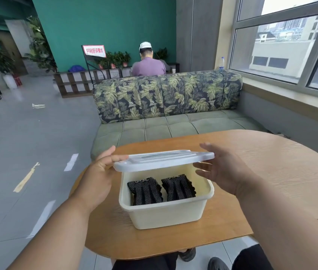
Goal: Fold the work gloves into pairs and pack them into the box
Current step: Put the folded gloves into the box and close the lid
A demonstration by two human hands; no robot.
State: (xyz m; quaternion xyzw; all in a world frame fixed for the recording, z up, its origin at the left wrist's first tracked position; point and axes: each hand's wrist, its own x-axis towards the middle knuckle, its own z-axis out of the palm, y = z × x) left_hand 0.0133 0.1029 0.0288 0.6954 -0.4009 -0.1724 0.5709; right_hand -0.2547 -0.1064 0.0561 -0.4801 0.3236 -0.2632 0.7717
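A cream plastic box point(164, 213) stands on the wooden table point(271, 172). Inside it lie two folded bundles of black dotted work gloves, one on the left point(145, 191) and one on the right point(178, 188), side by side. A translucent white lid point(162, 159) hovers just above the box's far rim, tilted slightly. My left hand point(99, 172) grips the lid's left end with the thumb on top. My right hand point(222, 170) is at the lid's right end, fingers spread, and touches its edge.
A green sofa point(173, 106) with a leaf-print back stands behind the table. A person in a purple shirt point(148, 65) sits beyond it, facing away. A window wall runs along the right. Grey floor lies to the left.
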